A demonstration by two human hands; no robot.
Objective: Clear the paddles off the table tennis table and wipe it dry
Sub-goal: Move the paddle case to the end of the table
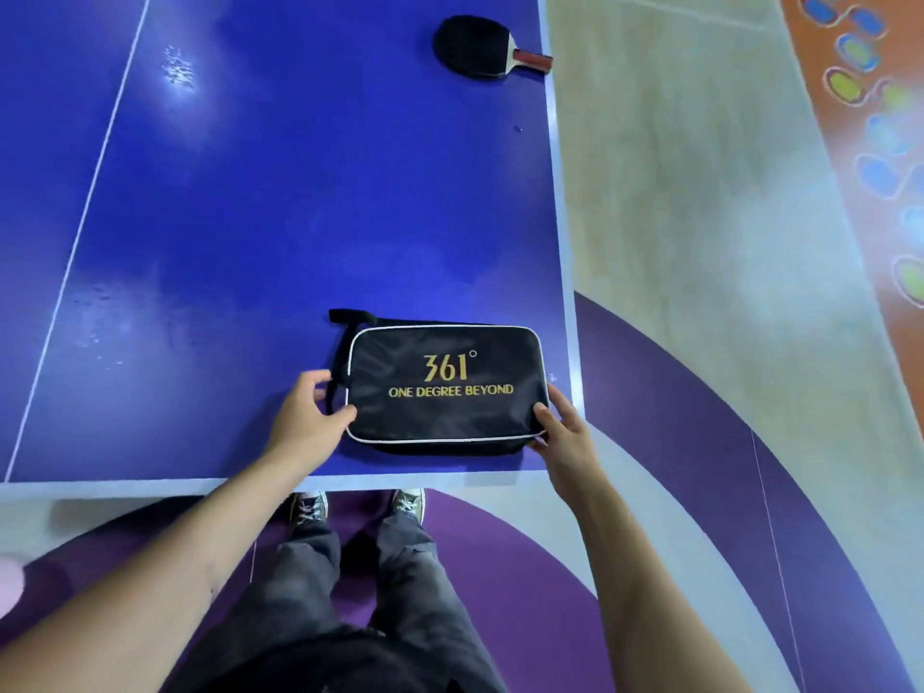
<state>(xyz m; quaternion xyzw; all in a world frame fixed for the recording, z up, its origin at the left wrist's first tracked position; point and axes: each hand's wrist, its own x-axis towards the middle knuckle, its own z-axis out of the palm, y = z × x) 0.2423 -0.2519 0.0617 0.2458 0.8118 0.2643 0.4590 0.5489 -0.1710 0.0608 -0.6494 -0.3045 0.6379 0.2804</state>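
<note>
A black paddle case [445, 387] with gold lettering and white piping lies flat near the front right corner of the blue table tennis table [280, 202]. My left hand [310, 412] grips its left edge, thumb on top. My right hand [562, 425] holds its right front corner. A black strap [350, 317] trails from the case's back left. One black paddle [477, 46] with a red-brown handle lies far away at the table's right edge, its handle tip over the edge. Water droplets [177, 67] glisten at the far left, and a wet patch [105, 322] lies left of the case.
The table's white centre line [82, 222] runs up the left side. Its front edge is right at my legs, and my shoes [357, 505] show below it. To the right is pale and purple floor [700, 342] with an orange patterned strip [860, 82].
</note>
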